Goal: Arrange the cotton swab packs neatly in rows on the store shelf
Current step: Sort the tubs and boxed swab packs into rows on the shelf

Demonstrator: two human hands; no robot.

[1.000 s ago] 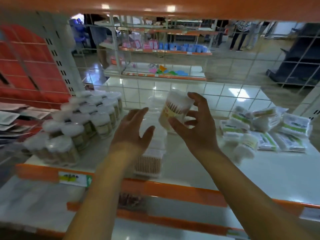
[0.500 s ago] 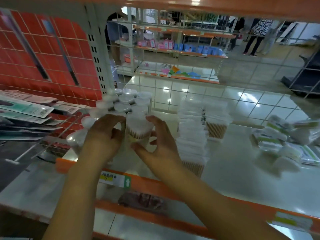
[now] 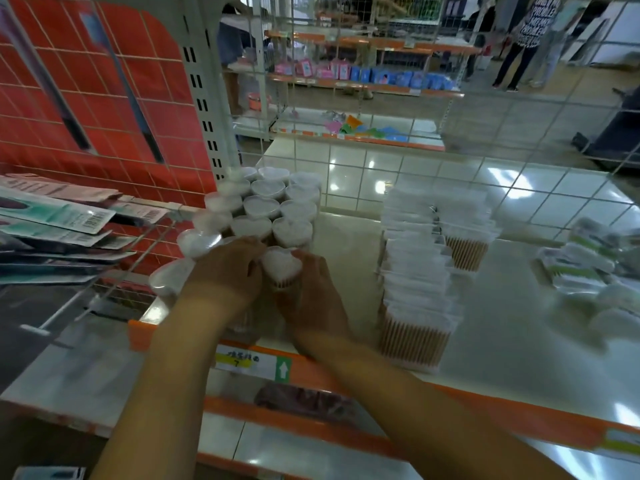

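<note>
A heart-shaped clear tub of cotton swabs stands at the front of a block of several like tubs on the left of the white shelf. My right hand curls round this tub from the right. My left hand lies against its left side, fingers bent over the neighbouring tubs. Rectangular swab boxes stand in rows in the shelf's middle. Loose bagged swab packs lie in a heap at the right.
The shelf has an orange front lip with a price tag. A wire mesh back panel closes the rear. Toothbrush packs hang on pegs to the left, before a red poster. People stand in the far aisle.
My right hand carried the tub from mid-shelf to the left and set it down in front of the tub block. My left hand came alongside it. The view swung left.
</note>
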